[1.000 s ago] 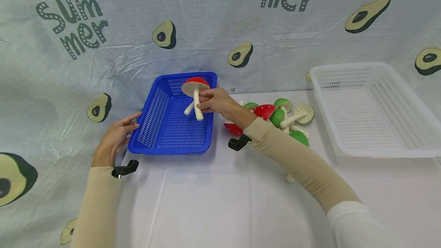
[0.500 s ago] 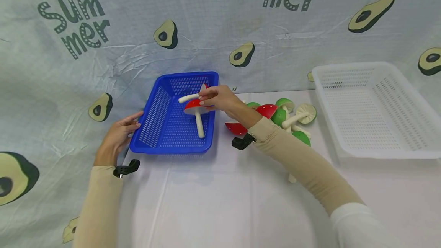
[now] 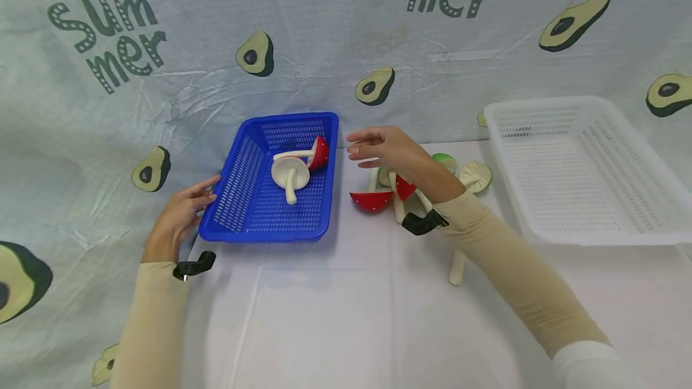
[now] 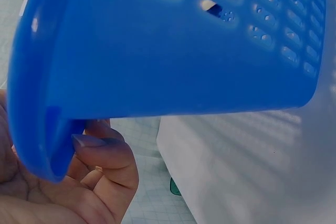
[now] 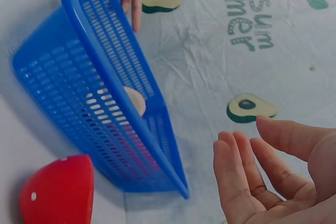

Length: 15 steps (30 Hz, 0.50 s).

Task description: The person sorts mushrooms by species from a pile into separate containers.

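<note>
In the head view, a blue plastic basket (image 3: 265,236) holds red-capped toy mushrooms; one mushroom (image 3: 290,174) shows its pale underside, and a spotted red cap (image 3: 320,153) lies beside it. My left hand (image 3: 181,215) grips the basket's left rim, its fingers (image 4: 107,156) curled at the edge in the left wrist view. My right hand (image 3: 391,152) hovers right of the basket, holding nothing, its fingers (image 5: 231,171) apart from the thumb. Below it lies a pile of toy mushrooms, with a red one (image 3: 371,201) nearest the basket; the forearm partly hides the pile.
A white plastic basket (image 3: 605,239) stands on the right side of the white table (image 3: 324,329). Green-capped mushrooms (image 3: 476,177) lie between the two baskets. One mushroom stem (image 3: 456,269) pokes out from under the right forearm. An avocado-print cloth (image 3: 313,35) covers the back.
My right hand has let go of a red mushroom inside the blue basket and moved right, out over the pile. That mushroom has tipped over, underside up. The left hand stays on the rim.
</note>
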Each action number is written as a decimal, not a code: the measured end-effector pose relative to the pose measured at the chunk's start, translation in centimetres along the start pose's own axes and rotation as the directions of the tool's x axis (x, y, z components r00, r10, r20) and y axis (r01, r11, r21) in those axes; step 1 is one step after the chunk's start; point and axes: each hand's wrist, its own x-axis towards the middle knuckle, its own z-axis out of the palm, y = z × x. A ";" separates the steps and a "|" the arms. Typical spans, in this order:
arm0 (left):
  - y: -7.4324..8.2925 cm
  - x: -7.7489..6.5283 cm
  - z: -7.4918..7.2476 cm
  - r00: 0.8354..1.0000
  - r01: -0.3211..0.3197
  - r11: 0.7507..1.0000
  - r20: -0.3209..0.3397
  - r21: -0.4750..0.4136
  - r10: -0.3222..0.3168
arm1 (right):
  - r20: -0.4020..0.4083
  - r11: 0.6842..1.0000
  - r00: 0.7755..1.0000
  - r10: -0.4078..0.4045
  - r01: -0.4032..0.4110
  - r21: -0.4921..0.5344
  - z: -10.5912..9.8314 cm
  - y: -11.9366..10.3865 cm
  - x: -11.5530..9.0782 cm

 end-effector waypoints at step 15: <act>0.0 -0.1 0.0 1.000 -0.018 0.999 0.023 -0.046 0.019 | -0.038 0.996 0.996 -0.077 0.075 -0.043 -4.3 3.0 -4.6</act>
